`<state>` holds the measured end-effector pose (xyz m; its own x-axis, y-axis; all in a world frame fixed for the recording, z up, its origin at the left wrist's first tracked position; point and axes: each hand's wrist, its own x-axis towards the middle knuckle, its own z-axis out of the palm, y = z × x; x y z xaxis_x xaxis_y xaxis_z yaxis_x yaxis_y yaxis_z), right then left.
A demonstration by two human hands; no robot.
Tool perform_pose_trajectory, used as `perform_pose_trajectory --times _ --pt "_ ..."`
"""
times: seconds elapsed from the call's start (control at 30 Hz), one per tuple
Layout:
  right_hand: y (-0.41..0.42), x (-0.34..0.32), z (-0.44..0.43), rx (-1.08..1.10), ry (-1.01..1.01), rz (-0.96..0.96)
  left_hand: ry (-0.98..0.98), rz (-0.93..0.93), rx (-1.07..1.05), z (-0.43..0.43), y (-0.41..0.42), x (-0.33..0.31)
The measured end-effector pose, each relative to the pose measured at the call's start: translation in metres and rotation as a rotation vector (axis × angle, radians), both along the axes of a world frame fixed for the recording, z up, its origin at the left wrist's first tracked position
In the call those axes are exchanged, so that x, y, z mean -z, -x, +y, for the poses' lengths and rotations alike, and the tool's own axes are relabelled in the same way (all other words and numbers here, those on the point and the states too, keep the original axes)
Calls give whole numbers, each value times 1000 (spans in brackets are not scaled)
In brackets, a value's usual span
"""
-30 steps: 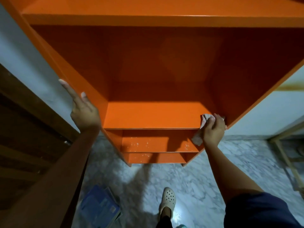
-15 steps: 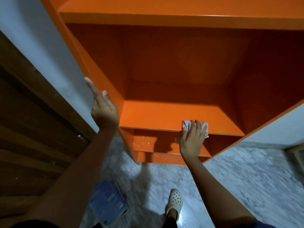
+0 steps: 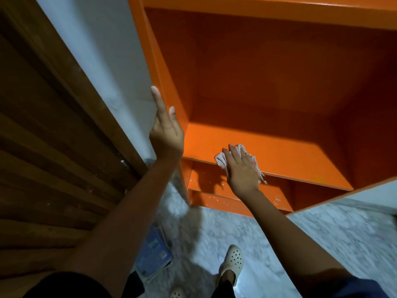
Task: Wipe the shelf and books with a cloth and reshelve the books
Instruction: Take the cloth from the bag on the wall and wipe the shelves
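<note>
An orange bookshelf [image 3: 279, 151] fills the upper right, its compartments empty. My right hand [image 3: 241, 168] presses a pale pink cloth [image 3: 221, 160] flat onto the front left part of the shelf board. Fingers extended, my left hand [image 3: 166, 130] rests against the outer face of the shelf's left side panel and holds nothing. A stack of blue books [image 3: 153, 254] lies on the marble floor below my left arm.
A dark wooden door [image 3: 53, 147] stands at the left beside a white wall strip. The lower shelf [image 3: 210, 183] shows white specks. My feet in pale clogs [image 3: 233, 260] stand on the grey marble floor in front of the shelf.
My right hand has slid the cloth along the shelf's front edge from the right end to the left part. The view has shifted left; my left hand stays on the side panel.
</note>
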<state>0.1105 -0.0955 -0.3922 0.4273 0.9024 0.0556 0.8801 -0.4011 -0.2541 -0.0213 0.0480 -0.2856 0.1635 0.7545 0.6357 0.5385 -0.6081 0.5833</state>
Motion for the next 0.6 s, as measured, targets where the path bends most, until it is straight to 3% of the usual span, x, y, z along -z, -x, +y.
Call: perform_pose_trajectory --times 0.27,0.47,0.6 --pt "7 -5 30 -179 54 -28 -21 -73 34 0 0 -1" --pt "33 0 63 -207 15 -129 116 -52 32 -6 -1 -9" --pt "46 -4 80 -226 -56 -145 45 -73 62 -6 3 -12"
